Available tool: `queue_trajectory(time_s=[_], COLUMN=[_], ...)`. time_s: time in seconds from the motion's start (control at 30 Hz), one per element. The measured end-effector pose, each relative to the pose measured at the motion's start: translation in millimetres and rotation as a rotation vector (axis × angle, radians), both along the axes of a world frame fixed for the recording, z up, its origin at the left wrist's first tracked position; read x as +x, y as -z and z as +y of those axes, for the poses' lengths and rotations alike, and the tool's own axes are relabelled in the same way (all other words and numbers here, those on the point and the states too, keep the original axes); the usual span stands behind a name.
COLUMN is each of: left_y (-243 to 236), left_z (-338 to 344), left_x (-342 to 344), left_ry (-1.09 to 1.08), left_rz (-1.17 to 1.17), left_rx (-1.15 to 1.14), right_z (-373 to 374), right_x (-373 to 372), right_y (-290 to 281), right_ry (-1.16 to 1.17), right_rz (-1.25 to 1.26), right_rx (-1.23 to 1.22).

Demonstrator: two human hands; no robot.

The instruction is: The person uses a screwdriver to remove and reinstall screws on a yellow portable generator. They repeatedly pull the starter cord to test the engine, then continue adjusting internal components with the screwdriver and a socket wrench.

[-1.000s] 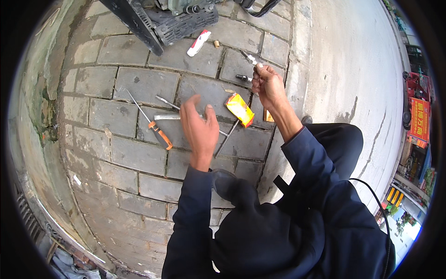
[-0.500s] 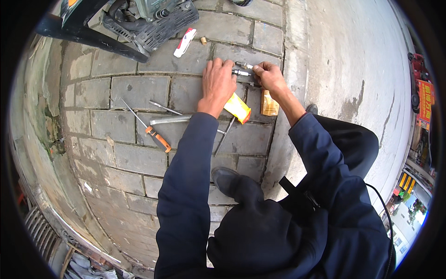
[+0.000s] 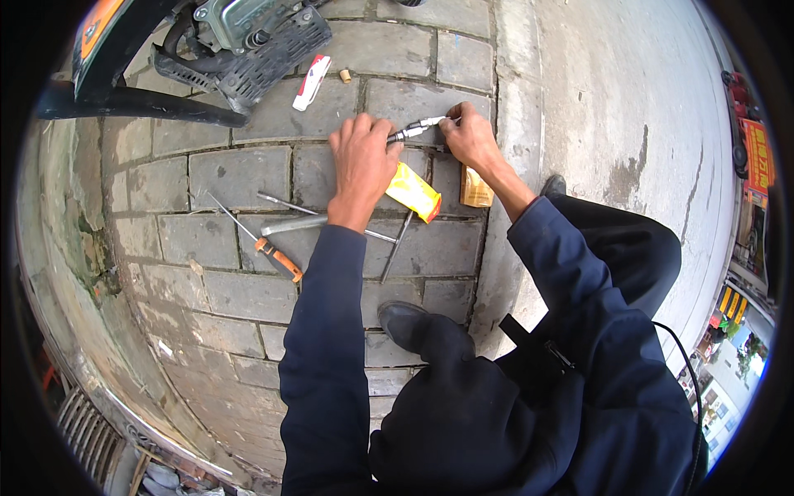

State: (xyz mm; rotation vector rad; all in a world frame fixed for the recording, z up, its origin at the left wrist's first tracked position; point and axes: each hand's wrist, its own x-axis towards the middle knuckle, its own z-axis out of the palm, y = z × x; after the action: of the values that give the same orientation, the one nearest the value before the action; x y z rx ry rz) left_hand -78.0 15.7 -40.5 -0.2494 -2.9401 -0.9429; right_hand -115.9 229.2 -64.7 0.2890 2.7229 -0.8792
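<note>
Above the paving, my left hand (image 3: 362,165) has its fingers closed on a spark plug (image 3: 400,135) with a dark metal end. Opposite it, my right hand (image 3: 471,139) pinches the end of a second spark plug (image 3: 432,121), whose end looks pale. The two plugs lie almost in line and overlap between my hands; whether they touch I cannot tell. Below my left fingers is a yellow and red packet (image 3: 413,193). An orange-brown small box (image 3: 475,188) stands just below my right wrist.
A screwdriver (image 3: 279,259) with an orange handle, a thick metal tube (image 3: 291,224) and a T-shaped wrench (image 3: 397,245) lie left of my boot. Farther off are a red and white carton (image 3: 312,83), a small tan cylinder (image 3: 345,75) and an engine (image 3: 248,41) with a black frame.
My hands and the plugs have shifted slightly left in the picture. The plugs, side by side before, now overlap more end to end. The whole view has moved a little.
</note>
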Motion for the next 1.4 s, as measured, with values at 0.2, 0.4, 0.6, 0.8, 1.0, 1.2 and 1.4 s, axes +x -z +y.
queue_trajectory(time_s=[0.2,0.4,0.6,0.8,1.0,1.2,1.4], left_y=[-12.7,-32.8,-73.0,-112.9,-128.0,-89.6,-50.6], left_z=[-11.2,-25.5,-58.8,-85.9,-92.9,-89.0,-79.9], left_x=[23.4,25.3,3.8,-10.8,-8.6,42.2,87.0], left_ry=[-0.089,-0.128,0.001,0.054,-0.364,-0.551,-0.565], left_rz=[-0.029,-0.188,-0.272,-0.289,-0.029,-0.115,-0.185], left_rx=[0.105,0.413,0.699,0.908,1.074,1.135,1.143], right_z=[1.9,-16.6,-50.9,-69.8,-115.1,-185.1,-211.7], right_x=[-2.1,-2.9,-8.6,-17.3,-60.0,-124.4,-148.5], right_y=[-8.9,-58.4,-134.6,-184.1,-220.3,-201.5,-190.3], right_ry=[0.019,-0.158,-0.393,-0.444,-0.302,-0.089,-0.115], right_rz=[-0.008,0.052,-0.029,0.017,0.312,0.598,0.831], right_rx=[-0.015,-0.489,-0.738,-0.756,-0.853,-0.848,-0.338])
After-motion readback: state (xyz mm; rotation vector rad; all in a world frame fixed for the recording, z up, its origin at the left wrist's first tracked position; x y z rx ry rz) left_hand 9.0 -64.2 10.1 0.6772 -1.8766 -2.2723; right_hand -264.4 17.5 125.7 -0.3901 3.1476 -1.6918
